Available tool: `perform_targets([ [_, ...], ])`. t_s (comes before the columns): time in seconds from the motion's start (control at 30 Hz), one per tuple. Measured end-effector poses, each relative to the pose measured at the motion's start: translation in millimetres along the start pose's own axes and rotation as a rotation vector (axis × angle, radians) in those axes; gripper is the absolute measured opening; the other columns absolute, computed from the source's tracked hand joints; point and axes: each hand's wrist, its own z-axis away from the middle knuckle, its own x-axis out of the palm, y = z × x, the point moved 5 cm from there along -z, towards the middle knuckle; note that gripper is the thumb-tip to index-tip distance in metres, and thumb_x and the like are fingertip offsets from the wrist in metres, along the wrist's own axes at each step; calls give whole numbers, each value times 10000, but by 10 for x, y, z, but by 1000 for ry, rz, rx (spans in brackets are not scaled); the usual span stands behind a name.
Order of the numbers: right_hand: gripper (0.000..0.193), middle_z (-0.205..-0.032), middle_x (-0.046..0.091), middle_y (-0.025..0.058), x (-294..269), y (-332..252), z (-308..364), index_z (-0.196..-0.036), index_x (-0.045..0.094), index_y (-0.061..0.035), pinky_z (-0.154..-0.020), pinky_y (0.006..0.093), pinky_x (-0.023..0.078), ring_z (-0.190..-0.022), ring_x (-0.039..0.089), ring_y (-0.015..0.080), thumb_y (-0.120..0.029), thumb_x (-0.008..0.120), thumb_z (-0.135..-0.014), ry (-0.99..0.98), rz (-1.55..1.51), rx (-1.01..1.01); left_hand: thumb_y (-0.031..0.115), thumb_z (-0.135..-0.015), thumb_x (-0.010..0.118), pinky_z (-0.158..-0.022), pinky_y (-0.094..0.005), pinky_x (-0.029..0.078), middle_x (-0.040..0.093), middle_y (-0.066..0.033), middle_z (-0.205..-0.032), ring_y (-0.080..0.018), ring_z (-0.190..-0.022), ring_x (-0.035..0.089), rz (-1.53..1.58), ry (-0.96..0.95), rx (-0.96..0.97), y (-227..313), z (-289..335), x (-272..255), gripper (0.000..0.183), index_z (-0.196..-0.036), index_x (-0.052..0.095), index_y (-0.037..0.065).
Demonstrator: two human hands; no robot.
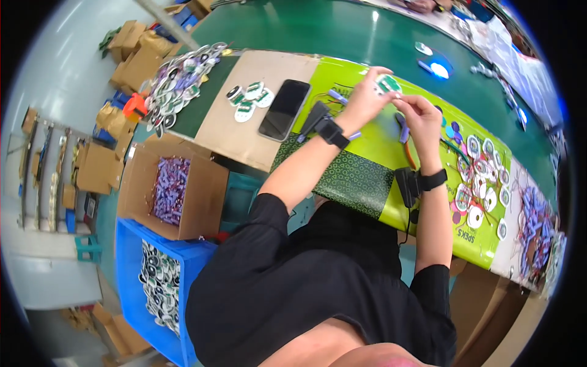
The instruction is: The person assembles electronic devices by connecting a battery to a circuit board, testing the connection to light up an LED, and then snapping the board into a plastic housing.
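Observation:
Over the bright green mat (373, 140), my left hand (365, 98) grips a white round piece with a green circuit board (387, 84) on it. The fingertips of my right hand (422, 116) are pinched together at the lower right edge of that piece. Whatever they hold is too small to make out. An orange-handled tool (409, 153), partly hidden, lies below my right hand. Beside my left wrist are a few purple cylinders (337, 96) with thin wires. Right of my right forearm, several white round pieces with wires (483, 168) lie spread on the mat.
A black phone (285, 110) and several white-and-green round pieces (245, 110) lie on the left board. Further left is a big heap of similar pieces (177, 85). A cardboard box of purple cylinders (171, 189) and a blue bin (129, 263) stand at left. More purple cylinders (535, 220) lie far right.

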Motion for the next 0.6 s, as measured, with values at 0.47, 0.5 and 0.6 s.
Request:
perform_targets([
  [0.47,142,-684,594,-12,34,101,2,-936,638,8,-485,173,367,-562,504,25,-111,608,-864,-37,-178,167,-12,-869,511,-489,-191,441,579,-84,-990,-115,-687,613,372,-158,-158,159,44,-48,444,-1257,311,69],
  [0.5,133,-686,594,-17,31,97,1,-923,634,8,-483,171,360,-566,495,18,-108,614,-860,-21,-160,127,-12,-869,511,-489,-191,441,579,-84,-990,-115,-687,613,373,-164,-156,171,50,-45,444,-1257,311,69],
  [0.6,105,-685,590,-19,78,15,30,-886,622,6,-488,170,363,-568,481,12,-94,615,-855,-17,-139,93,-2,-862,522,-483,-193,447,578,-84,-985,-115,-683,611,413,-127,-172,173,71,-69,427,-1228,311,59],
])
